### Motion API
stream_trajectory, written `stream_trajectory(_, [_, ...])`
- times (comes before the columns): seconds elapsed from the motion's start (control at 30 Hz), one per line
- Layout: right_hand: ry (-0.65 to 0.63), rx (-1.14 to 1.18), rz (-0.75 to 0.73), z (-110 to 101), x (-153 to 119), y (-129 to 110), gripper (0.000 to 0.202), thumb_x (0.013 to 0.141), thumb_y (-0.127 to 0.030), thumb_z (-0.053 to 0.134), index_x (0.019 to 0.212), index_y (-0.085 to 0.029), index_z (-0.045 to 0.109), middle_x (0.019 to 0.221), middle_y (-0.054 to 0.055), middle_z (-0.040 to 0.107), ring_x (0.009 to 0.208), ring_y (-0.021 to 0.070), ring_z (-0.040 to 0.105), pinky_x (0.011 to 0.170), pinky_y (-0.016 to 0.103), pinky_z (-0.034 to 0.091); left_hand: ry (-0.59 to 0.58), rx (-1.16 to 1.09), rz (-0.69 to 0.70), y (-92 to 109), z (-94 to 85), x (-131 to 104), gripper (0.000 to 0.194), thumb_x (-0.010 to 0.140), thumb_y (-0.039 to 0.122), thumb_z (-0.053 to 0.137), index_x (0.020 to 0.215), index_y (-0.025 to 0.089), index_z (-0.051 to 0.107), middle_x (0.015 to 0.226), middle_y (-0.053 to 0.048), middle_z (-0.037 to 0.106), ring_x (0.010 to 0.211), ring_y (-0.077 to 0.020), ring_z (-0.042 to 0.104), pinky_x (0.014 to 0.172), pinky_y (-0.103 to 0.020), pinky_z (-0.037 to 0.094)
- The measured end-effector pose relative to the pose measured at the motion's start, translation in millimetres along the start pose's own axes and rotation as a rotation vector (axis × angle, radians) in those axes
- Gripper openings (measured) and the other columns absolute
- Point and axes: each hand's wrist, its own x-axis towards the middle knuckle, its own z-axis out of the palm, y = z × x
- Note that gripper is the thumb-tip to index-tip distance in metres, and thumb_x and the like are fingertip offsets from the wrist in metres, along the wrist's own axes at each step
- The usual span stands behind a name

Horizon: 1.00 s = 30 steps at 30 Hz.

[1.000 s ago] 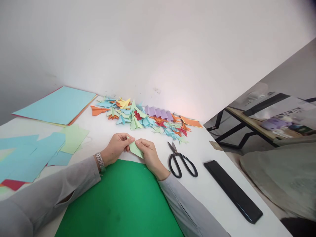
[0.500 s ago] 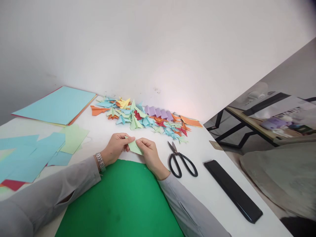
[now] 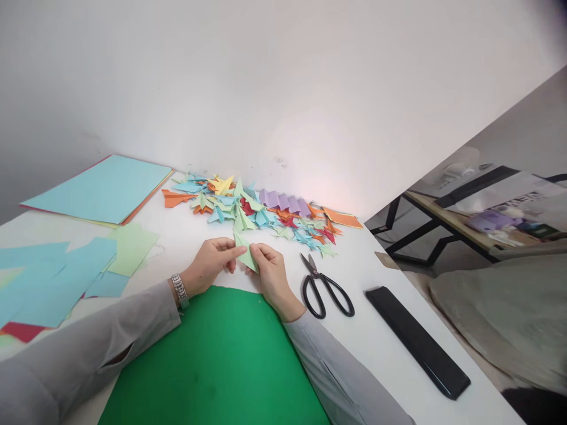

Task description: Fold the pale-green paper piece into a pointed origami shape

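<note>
Watching remotely, I see the white tabletop carrying a green mat, probably a working surface. Bright folded papers crowd the far side, seemingly parked out of the way. My left hand and right hand are nearly closed, thumbs pinching against fingers. Scissors lie beside the right, likely for easy reach. Smallest, the pale green paper sits between the 2 hands, gripped from both sides, apparently to control its folds.
</note>
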Motion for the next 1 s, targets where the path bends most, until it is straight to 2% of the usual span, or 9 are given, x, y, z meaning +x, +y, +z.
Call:
stream_trajectory(0.07, [0.004, 0.015, -0.005, 0.6, -0.3, -0.7, 0.038, 0.073, -0.054, 0.067, 0.06, -0.02, 0.055, 0.051, -0.005, 0.045, 0.047, 0.0112, 0.042, 0.043, 0.024, 0.039, -0.019, 0.116, 0.014, -0.5, 0.1, -1.4, 0.036, 0.061, 0.041, 0.08, 0.053, 0.016, 0.055, 0.042, 0.003, 0.052, 0.042, -0.0088, 0.045, 0.047, -0.023, 0.035])
stream_trajectory(0.17, [-0.005, 0.031, 0.009, 0.2, 0.1, 0.0, 0.039, 0.073, -0.054, 0.067, 0.06, -0.02, 0.054, 0.049, -0.005, 0.046, 0.046, 0.0106, 0.043, 0.044, 0.024, 0.039, -0.043, 0.201, 0.03, -0.2, 0.3, -2.9, 0.034, 0.066, 0.042, 0.074, 0.052, 0.017, 0.056, 0.042, 0.002, 0.053, 0.042, -0.0098, 0.046, 0.048, -0.024, 0.036])
stream_trajectory(0.37, [-0.038, -0.035, 0.033, -1.0, 2.2, 2.4, 0.04, 0.067, -0.054, 0.073, 0.062, -0.018, 0.056, 0.051, -0.004, 0.053, 0.046, 0.0093, 0.045, 0.044, 0.023, 0.035, -0.056, 0.235, 0.045, -0.3, -0.3, -2.9, 0.035, 0.069, 0.044, 0.07, 0.052, 0.018, 0.054, 0.041, 0.002, 0.052, 0.042, -0.0098, 0.046, 0.048, -0.024, 0.037])
stream_trajectory(0.73, [-0.101, -0.104, 0.002, 0.5, 0.9, -1.0, 0.043, 0.072, -0.059, 0.066, 0.062, -0.019, 0.053, 0.048, -0.005, 0.053, 0.044, 0.0087, 0.043, 0.044, 0.022, 0.033, -0.075, 0.295, 0.039, 0.3, 0.4, -4.2, 0.036, 0.071, 0.046, 0.067, 0.056, 0.018, 0.049, 0.039, 0.004, 0.051, 0.037, -0.0082, 0.044, 0.044, -0.021, 0.034])
stream_trajectory(1.0, [-0.047, 0.107, 0.102, 1.3, 0.7, -0.1, 0.043, 0.07, -0.055, 0.07, 0.058, -0.019, 0.049, 0.049, -0.005, 0.049, 0.048, 0.0094, 0.047, 0.045, 0.022, 0.039, -0.08, 0.273, -0.012, 1.3, 1.9, -4.1, 0.039, 0.066, 0.049, 0.072, 0.054, 0.016, 0.054, 0.037, 0.002, 0.052, 0.036, -0.0087, 0.046, 0.044, -0.022, 0.036])
